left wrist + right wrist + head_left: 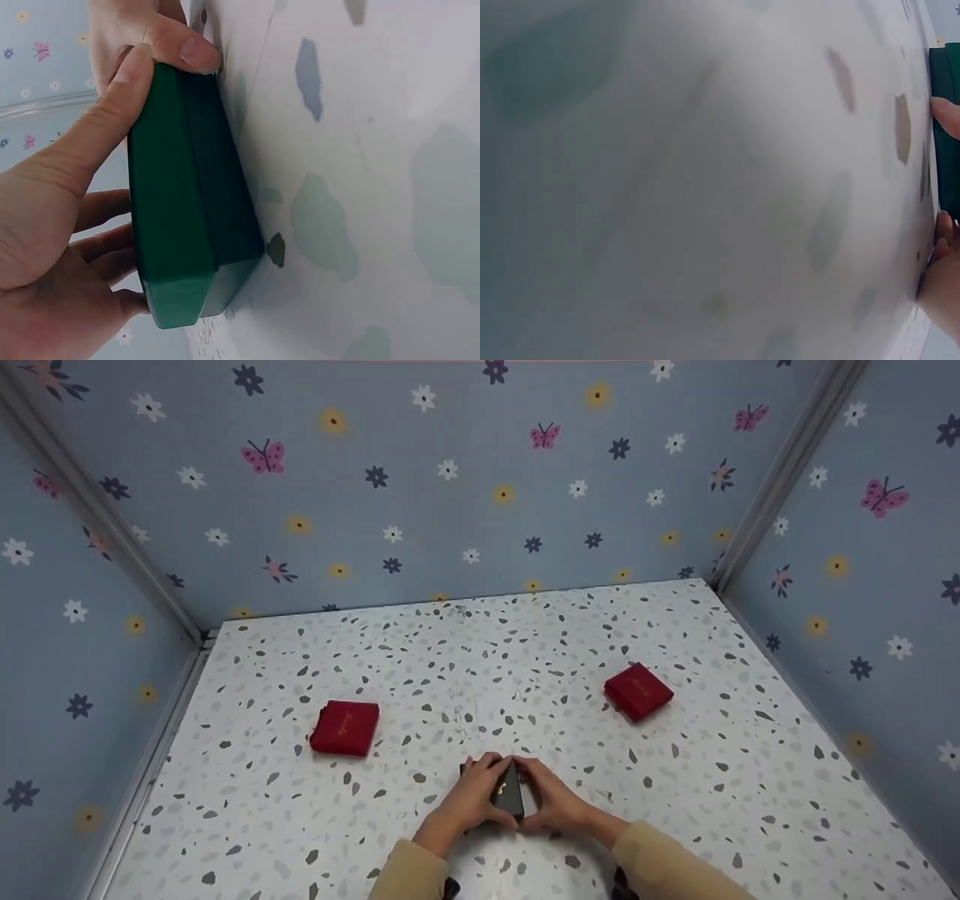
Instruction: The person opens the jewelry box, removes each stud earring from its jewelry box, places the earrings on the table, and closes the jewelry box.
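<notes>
A dark green box (508,793) with a small gold mark on its top lies on the table between both hands. My left hand (469,801) holds it from the left, thumb at the near end and fingers spread along the far side. From the right, my right hand (559,804) spans the box with fingertips at its far corner and thumb at its near corner. The left wrist view shows the box's lid (169,180) above a darker lower part, with a seam between them. Only a strip of the green box (950,169) shows in the right wrist view.
One red box (345,728) with gold lettering lies to the left, and another red box (639,692) sits farther back on the right. The speckled white table (487,660) is bounded by flowered blue panels (450,510) at the back and both sides.
</notes>
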Motion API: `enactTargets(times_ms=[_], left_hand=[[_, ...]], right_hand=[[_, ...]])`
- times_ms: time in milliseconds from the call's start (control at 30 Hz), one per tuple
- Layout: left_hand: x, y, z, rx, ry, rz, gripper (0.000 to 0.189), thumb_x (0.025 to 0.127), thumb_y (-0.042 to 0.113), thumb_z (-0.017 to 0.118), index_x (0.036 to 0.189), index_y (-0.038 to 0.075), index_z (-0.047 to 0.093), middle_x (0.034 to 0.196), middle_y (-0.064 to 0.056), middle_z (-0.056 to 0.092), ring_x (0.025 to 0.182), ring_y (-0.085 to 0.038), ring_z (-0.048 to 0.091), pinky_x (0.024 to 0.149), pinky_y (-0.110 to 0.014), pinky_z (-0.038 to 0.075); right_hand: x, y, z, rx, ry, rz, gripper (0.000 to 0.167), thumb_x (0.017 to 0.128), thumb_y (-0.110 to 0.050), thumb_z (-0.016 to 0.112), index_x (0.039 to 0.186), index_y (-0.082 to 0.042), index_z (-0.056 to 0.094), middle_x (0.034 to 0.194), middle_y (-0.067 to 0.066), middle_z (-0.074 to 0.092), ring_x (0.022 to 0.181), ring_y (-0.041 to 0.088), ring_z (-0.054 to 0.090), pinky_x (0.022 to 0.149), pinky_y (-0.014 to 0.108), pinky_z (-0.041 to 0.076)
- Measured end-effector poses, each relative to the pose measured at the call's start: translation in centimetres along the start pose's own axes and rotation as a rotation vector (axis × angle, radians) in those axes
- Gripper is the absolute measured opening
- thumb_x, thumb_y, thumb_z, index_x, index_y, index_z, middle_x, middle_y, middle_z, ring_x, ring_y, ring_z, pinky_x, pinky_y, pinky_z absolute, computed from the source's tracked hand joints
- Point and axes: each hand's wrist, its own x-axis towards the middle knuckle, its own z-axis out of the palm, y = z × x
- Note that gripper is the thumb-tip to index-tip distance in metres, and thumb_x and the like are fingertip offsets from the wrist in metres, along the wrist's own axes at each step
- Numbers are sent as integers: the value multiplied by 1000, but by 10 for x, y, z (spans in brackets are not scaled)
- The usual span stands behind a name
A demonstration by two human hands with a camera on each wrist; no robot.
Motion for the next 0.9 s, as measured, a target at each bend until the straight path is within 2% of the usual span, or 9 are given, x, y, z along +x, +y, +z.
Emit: enactTargets(times_ms=[133, 400, 567, 700, 900], left_hand=[[0, 1, 1, 20, -10, -14, 96, 55, 39, 78, 130, -5, 38, 122, -14, 42, 114, -27, 41, 98, -52, 21], [-5, 13, 3, 23, -16, -75, 93, 58, 31, 78, 129, -11, 36, 134, -24, 34, 126, -37, 25, 101, -45, 21], [-7, 17, 6, 96, 8, -86, 89, 59, 31, 78, 128, -9, 40, 134, -20, 36, 125, -34, 29, 101, -42, 23], [-9, 18, 7, 155, 51, -68, 85, 57, 33, 78, 125, -7, 45, 131, -18, 40, 122, -33, 34, 99, -44, 26], [-13, 18, 4, 94, 126, -40, 83, 56, 37, 78, 121, -6, 50, 126, -16, 44, 117, -29, 41, 99, -46, 26]], right_hand=[[0, -1, 0, -4, -4, 0, 99, 59, -20, 80, 138, -9, 21, 134, 4, 33, 120, 17, 34, 100, 35, 25], [-1, 0, 0, -19, 5, -27, 99, 59, -19, 80, 137, -5, 23, 133, 6, 35, 120, 20, 34, 100, 38, 25], [-2, 0, -1, -26, -4, -9, 98, 60, -20, 80, 138, -5, 22, 132, 6, 35, 120, 20, 34, 100, 38, 25], [-2, -1, -1, -28, -4, 8, 99, 60, -20, 80, 138, -5, 21, 132, 7, 35, 120, 21, 34, 100, 39, 24], [-2, -1, -1, -17, 4, -1, 100, 61, -25, 80, 138, -3, 20, 131, 6, 35, 119, 21, 35, 100, 38, 26]])
